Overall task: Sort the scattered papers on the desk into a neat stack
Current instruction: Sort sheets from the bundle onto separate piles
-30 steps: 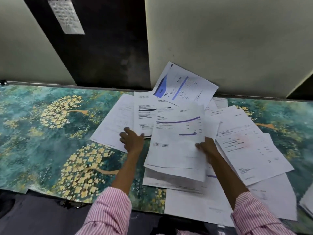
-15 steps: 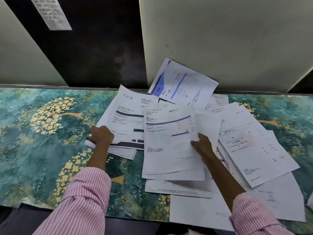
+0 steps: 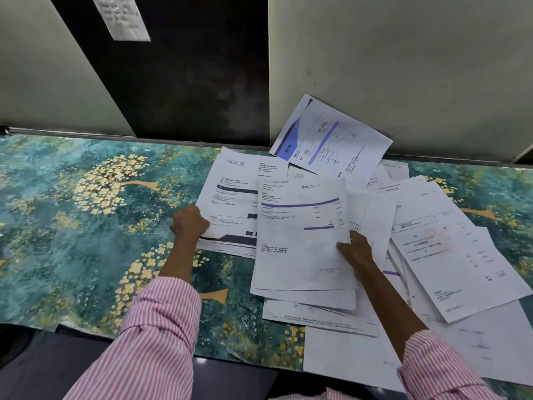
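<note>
Two sheets are being held: the left grip (image 3: 189, 223) is clenching the black-banded sheet (image 3: 230, 194) by its left edge; the right grip (image 3: 356, 251) is pinching the purple-lined sheet (image 3: 300, 226), lying between both grips.

Dim, even indoor light; wide-angle bending at edges, slight softness.

Pale wall panels (image 3: 403, 67), dark gap (image 3: 187, 82)

both arms out fwd, l hand (image 3: 189, 223) curled on papers (image 3: 230, 192), r hand (image 3: 356, 249) pinching, thumb on top
</note>
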